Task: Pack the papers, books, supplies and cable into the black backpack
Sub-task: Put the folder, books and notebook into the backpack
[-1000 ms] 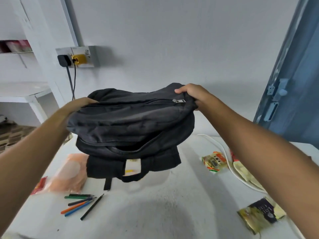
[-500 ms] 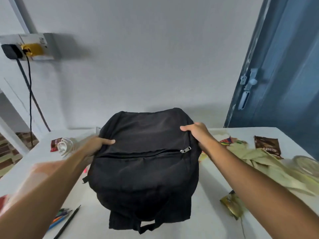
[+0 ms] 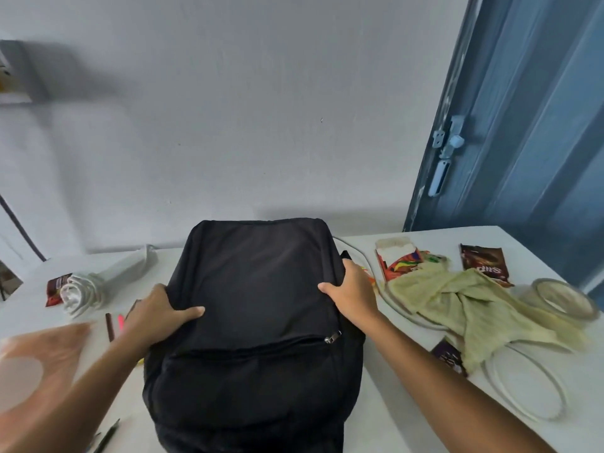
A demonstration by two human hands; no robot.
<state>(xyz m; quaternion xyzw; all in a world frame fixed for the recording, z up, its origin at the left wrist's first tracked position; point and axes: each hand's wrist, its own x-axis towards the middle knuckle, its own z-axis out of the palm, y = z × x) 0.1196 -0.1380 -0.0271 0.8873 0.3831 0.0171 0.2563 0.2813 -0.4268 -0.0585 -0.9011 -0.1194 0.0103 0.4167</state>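
Lying flat in the lower centre of the frame, the black fabric backpack (image 3: pixel 258 322) runs its long axis from the bottom edge up toward the wall, with the front-pocket zipper (image 3: pixel 332 337) crossing it and its metal pull sitting at the right end; the left hand (image 3: pixel 160 317) grips the bag's left edge, thumb laid over the top panel, and the right hand (image 3: pixel 351 294) clasps the right edge, fingers wrapped round the side seam; that zipper pull lies just below the right hand, so the right hand is the nearer one for opening; the white coiled cable (image 3: pixel 523 384) rests at lower right, probably still unpacked; pencils (image 3: pixel 111 325) lie left of the bag.
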